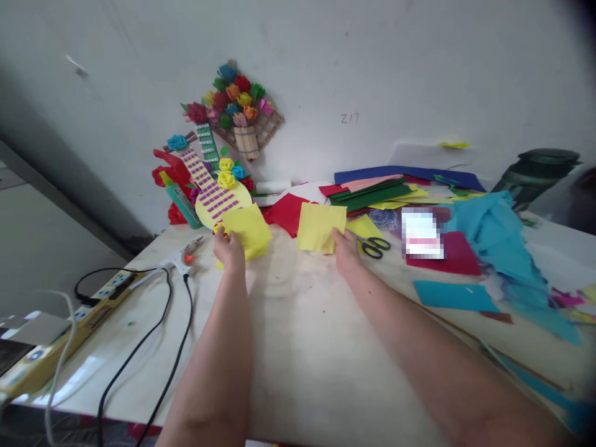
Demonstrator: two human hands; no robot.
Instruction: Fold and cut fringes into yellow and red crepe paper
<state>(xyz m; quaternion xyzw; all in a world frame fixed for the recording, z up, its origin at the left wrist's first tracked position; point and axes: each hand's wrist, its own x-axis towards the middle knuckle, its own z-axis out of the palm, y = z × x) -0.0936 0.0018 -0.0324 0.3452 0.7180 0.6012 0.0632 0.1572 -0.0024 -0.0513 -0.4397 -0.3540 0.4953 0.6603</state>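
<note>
My left hand (229, 249) grips the lower left corner of a yellow paper square (249, 230) held just above the white table (288, 347). My right hand (347, 251) pinches the lower right corner of a second yellow paper square (320, 226). Both sheets stand tilted up towards me, side by side with a small gap between them. Black-handled scissors (375, 246) lie just right of my right hand. A yellow paper guitar (212, 189) with purple strips leans behind the left sheet.
A glue gun (184, 257) and black cables (139, 354) run to a yellow power strip (69, 323) at the left. Stacked coloured sheets (386, 189), blue fabric (503, 236), a teal sheet (454, 295) and a dark red sheet (459, 254) fill the right. A paper-flower craft (237, 108) hangs on the wall.
</note>
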